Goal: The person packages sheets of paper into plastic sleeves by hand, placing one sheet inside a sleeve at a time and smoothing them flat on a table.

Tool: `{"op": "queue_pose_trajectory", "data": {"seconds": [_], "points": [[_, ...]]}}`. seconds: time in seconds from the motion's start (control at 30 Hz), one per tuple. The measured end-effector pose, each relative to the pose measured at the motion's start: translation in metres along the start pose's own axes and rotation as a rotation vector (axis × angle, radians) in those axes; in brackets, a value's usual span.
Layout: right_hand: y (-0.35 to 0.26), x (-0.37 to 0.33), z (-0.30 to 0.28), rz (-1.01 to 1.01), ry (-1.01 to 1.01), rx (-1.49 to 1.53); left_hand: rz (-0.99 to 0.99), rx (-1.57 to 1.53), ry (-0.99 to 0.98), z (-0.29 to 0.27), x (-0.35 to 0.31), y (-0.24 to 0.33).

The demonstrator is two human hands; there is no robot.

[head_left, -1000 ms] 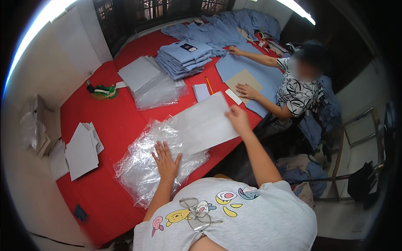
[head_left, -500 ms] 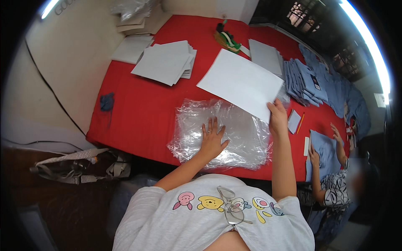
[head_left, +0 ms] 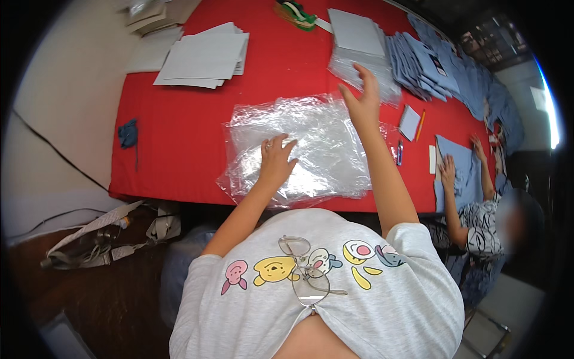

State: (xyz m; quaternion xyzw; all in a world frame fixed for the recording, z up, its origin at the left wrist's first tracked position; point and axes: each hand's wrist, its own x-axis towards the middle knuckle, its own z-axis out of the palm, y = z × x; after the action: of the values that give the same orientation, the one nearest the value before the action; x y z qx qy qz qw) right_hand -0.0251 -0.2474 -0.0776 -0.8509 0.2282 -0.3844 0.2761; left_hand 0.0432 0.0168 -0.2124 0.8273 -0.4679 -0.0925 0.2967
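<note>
Now emptied of paper, the right hand (head_left: pixel 363 103) splays; the left hand (head_left: pixel 277 163) spreads over clear plastic (head_left: pixel 326 158).

we see a red-covered surface (head_left: pixel 173 137) bearing a rumpled pile of clear plastic bags (head_left: pixel 326 158) near its front edge. white cards (head_left: pixel 200 57) lie stacked at back left. farther right we find a green tape dispenser (head_left: pixel 297 15), folded blue garments (head_left: pixel 418 66), a small notepad (head_left: pixel 409 122) and a yellow pencil (head_left: pixel 421 124); a dark blue scrap (head_left: pixel 127 133) lies at left.
</note>
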Motion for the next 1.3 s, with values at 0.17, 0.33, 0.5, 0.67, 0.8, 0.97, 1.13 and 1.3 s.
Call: {"op": "queue_pose_trajectory", "data": {"seconds": [0.17,0.33,0.5,0.67,0.8,0.97,1.13,1.3], "points": [[0.066,-0.152,-0.122,0.263,0.225,-0.445,-0.106,-0.179,-0.035,0.011,0.03,0.006],[0.146,-0.295,-0.149,1.247,0.334,0.33,0.061,0.001,0.01,0.022,0.049,0.034],[0.12,-0.28,-0.128,1.319,0.487,0.835,0.611,0.145,-0.188,0.052,0.069,0.093],[0.129,-0.274,-0.121,0.901,0.431,0.473,0.676,0.216,-0.252,0.104,0.089,0.143],[0.087,-0.252,-0.113,0.436,0.201,-0.098,0.605,0.203,-0.272,0.129,0.093,0.131],[0.076,-0.246,-0.104,0.25,-0.047,-0.306,0.632,0.222,-0.278,0.135,0.093,0.13],[0.097,-0.253,-0.098,0.117,-0.283,-0.495,0.601,0.171,-0.301,0.132,0.094,0.134],[0.1,-0.246,-0.097,0.295,0.051,-0.133,0.512,0.011,-0.378,0.094,0.096,0.133]]}}
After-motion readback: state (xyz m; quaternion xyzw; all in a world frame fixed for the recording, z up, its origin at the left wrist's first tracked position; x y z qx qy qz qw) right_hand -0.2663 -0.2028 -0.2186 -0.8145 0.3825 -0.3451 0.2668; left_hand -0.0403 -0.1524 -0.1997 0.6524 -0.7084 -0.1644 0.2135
